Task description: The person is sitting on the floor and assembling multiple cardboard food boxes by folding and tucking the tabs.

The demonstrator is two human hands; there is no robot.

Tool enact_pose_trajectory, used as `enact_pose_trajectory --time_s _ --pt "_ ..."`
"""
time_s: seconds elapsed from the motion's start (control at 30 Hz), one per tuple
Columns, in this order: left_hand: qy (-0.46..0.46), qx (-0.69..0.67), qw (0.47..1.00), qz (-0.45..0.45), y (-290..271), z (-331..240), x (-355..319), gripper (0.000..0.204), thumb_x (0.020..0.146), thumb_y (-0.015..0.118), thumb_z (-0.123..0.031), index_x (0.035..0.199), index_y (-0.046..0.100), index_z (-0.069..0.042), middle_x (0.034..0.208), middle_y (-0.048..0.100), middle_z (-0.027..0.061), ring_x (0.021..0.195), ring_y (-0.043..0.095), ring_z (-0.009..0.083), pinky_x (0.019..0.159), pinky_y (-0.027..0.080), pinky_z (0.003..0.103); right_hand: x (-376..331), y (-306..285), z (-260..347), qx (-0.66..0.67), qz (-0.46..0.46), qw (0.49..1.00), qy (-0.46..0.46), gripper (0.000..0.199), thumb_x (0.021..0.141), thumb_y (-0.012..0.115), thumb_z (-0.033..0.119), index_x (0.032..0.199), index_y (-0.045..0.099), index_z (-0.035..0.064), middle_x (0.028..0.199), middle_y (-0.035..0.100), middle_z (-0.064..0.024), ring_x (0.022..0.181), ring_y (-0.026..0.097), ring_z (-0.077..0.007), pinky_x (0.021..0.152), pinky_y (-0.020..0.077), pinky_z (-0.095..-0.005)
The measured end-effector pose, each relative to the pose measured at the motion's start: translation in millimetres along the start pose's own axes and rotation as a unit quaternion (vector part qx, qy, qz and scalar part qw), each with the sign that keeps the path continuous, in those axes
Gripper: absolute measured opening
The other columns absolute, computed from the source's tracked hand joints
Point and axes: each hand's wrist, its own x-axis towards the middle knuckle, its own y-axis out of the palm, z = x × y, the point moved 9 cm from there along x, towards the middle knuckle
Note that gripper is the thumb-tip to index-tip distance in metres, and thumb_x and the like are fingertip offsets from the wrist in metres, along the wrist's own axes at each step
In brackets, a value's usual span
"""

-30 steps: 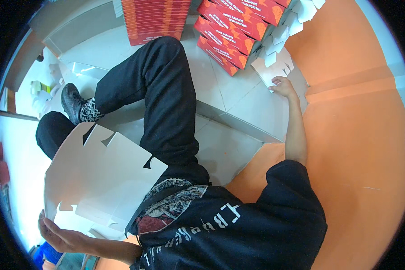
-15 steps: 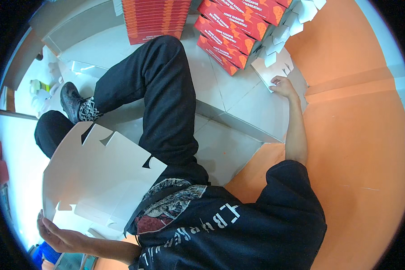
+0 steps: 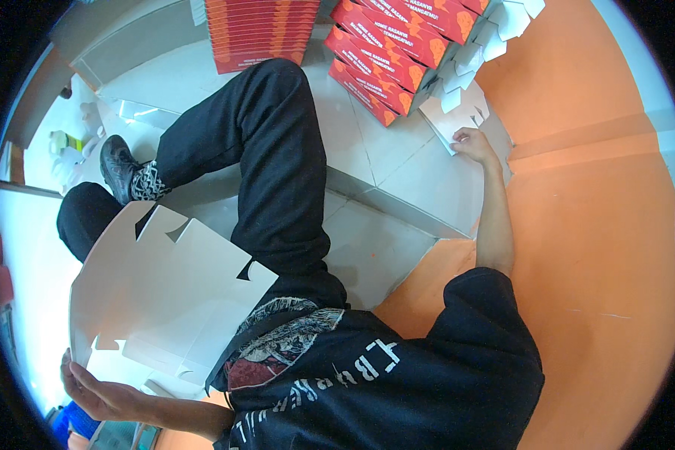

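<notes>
Gripping the white carton blank point(image 3: 165, 300) with my left hand point(image 3: 97, 390), right hand point(image 3: 472, 142) pinching another flat blank point(image 3: 457, 120), I risk creasing either.

I note two stacks of red-orange flat boxes point(image 3: 397, 52) at top, white die-cut blanks point(image 3: 465, 116) beside them, one unfolded white carton blank point(image 3: 157, 292) lower left.

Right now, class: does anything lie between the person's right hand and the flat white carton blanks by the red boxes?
Nothing visible does. The right hand already rests on the flat white carton blanks beside the stacked red boxes. The left hand holds another unfolded white carton.
</notes>
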Motion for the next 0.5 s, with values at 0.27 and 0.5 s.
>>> enact_pose_trajectory --time_s 0.27,0.5 --pt "0.018 -0.016 1.0 0.006 0.0 2.8 0.5 0.031 0.09 0.057 -0.027 0.105 0.062 -0.001 0.106 0.062 0.0148 0.101 0.059 0.0239 0.087 0.051 0.037 -16.4 -9.6 45.0 -0.115 -0.094 0.987 -0.061 0.027 0.066 0.064 0.016 0.091 0.062 0.0037 0.082 0.064 -0.0168 0.076 0.063 -0.0272 0.07 0.0509 -0.0354" --pt "0.026 0.021 0.999 0.008 2.0 -6.0 -1.8 0.025 0.092 0.053 -0.021 0.105 0.06 -0.002 0.104 0.063 0.0128 0.101 0.06 0.0237 0.089 0.051 0.039 -2.5 -33.5 42.2 -0.241 -0.149 0.949 -0.137 0.029 0.079 0.053 0.012 0.107 0.06 0.0097 0.103 0.061 -0.0204 0.091 0.061 -0.0345 0.077 0.049 -0.0432"
